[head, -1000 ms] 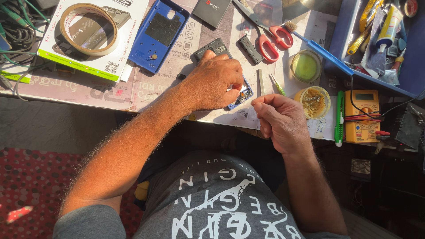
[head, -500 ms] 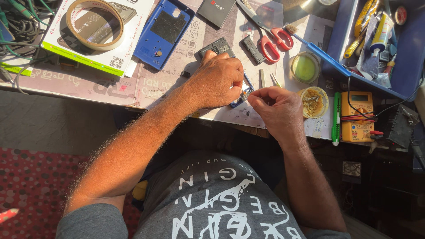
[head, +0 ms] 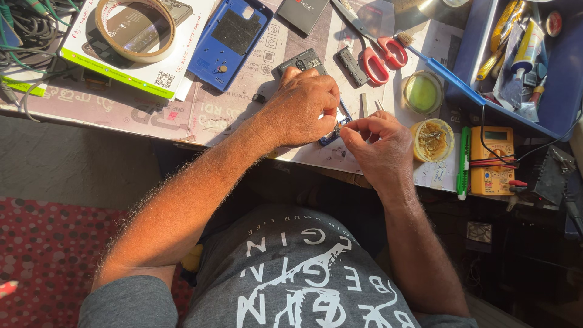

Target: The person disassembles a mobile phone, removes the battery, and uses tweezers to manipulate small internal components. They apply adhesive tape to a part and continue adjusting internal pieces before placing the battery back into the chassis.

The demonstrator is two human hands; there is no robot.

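Observation:
My left hand (head: 303,106) lies over a small blue-framed phone (head: 331,137) on the desk and holds it down; most of the phone is hidden under the palm. A dark phone module (head: 302,61) sticks out beyond the knuckles. My right hand (head: 381,146) is just right of it, with thumb and forefinger pinched on a small dark piece (head: 337,130) at the phone's edge. The fingertips of both hands touch there. What the piece is cannot be made out.
A blue phone back cover (head: 234,33), a tape roll (head: 133,27) on a white box and cables (head: 21,24) lie at the left. Red-handled scissors (head: 379,58), two round tins (head: 423,92), a green pen (head: 463,159), a yellow multimeter (head: 492,161) and a blue tool tray (head: 562,103) are at the right.
My right hand has moved up and left from the desk's front edge until its pinched fingers meet my left hand at the phone. My left hand has stayed on the phone.

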